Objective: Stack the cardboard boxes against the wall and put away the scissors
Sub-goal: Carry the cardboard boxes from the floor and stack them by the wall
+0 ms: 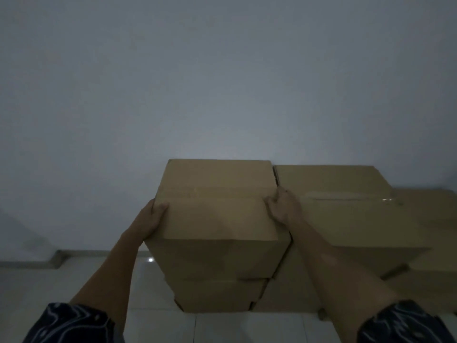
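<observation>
1. The top cardboard box [217, 201] sits on a lower cardboard box [217, 293], its far edge at the grey wall [222, 82]; its top flaps are folded closed, with a seam running across the lid.
2. The left hand [152, 216] grasps the top box at its left edge, thumb curled over onto the lid and the fingers wrapped down the side, where they are out of sight.
3. The right hand [284, 206] grasps the same box at its right edge, fingers curled over the lid near the seam, wedged in the narrow gap beside the neighbouring box.
4. The neighbouring cardboard box [346, 214] stands just to the right, touching or nearly touching the held box, also against the wall; a strip of clear tape [385, 199] glints along its top seam.
5. Further right, another cardboard box [435, 243] shows behind and below it, partly cut off by the frame edge.
6. Both forearms reach forward from dark patterned sleeves [74, 323] at the bottom corners.
7. The stack rests on a pale tiled floor [74, 280], where a small bright spot of reflected light [150, 260] lies just left of the boxes.
8. The room is dim, and no scissors can be made out.
</observation>
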Available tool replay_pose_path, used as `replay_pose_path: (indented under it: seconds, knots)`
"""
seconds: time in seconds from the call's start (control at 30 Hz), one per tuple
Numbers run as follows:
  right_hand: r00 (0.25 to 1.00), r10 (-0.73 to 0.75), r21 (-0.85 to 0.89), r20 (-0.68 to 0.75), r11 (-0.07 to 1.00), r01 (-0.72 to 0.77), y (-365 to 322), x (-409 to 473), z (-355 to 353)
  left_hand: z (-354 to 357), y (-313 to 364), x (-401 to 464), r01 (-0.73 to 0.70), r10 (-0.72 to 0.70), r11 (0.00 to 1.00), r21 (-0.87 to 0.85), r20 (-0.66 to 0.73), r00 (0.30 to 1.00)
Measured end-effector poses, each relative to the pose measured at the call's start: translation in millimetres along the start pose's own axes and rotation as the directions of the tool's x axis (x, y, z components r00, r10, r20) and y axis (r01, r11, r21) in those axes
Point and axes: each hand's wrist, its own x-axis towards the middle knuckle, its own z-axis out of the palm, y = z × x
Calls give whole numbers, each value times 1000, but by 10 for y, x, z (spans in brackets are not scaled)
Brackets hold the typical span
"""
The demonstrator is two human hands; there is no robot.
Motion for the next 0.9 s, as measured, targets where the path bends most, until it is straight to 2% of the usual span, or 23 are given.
replay_pose_path:
  seconds: [0.1,0.2,0.33,0.4,0.47,0.53,0.63,0.67,0.8,0.9]
  knots:
    - [998,-18,-194,-61,981,5,36,127,147,110,-194,128,12,-12,1000,-14,22,1000]
    - [986,-72,-179,-149,983,44,89,155,250,149,-286,205,9,-9,1000,13,13,1000]
    - [994,-87,-194,-72,978,71,55,153,190,156,-236,286,26,-18,978,206,-40,999]
    - [996,-76,-170,-50,983,66,15,140,88,197,-68,268,-15,73,925,381,-138,988]
    - [997,-51,-120,-58,992,44,26,70,-42,319,192,254,-165,291,827,537,-158,944]
    - [996,-14,-128,-83,992,3,188,-83,-204,583,507,171,-384,473,704,598,10,881]
    - [994,68,-147,-87,986,-80,558,-374,-460,1080,950,-135,-548,458,654,521,303,836]
    - [988,124,-139,-91,981,-136,800,-548,-611,1349,1116,-306,-617,497,621,483,366,787]
    - [955,278,-112,-106,950,-290,1746,-1182,-1058,2336,1580,-877,-770,633,531,352,439,637]
    - [921,370,-108,-119,917,-383,2391,-1656,-1321,2982,1860,-1290,-819,632,469,331,522,573]
